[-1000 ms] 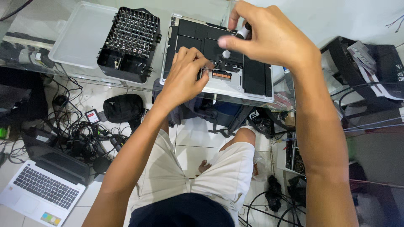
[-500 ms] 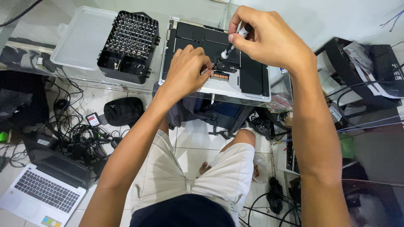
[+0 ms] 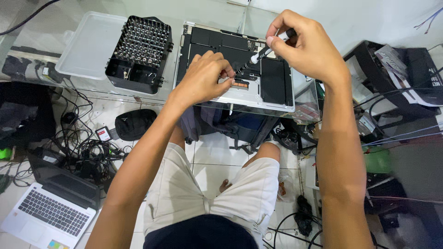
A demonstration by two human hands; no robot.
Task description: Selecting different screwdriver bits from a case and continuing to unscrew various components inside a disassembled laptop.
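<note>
The opened laptop (image 3: 258,69) lies bottom-up on the glass table (image 3: 138,94), its back cover off and the dark battery cells and board showing, square in front of the person so both hands can get at it. The right hand (image 3: 307,48) pinches a slim screwdriver (image 3: 264,50) high on its shaft, fingers curled tight round it, the tip slanting down toward the board, a grip that looks made for twirling. The left hand (image 3: 205,78) rests on the laptop's innards, fingertips bunched right beside the tip, apparently steadying a small part; what it pinches I cannot tell. Left of the laptop sits a black bit case (image 3: 138,46), rows of metal bits standing upright, its clear lid (image 3: 87,44) lying open beside it.
</note>
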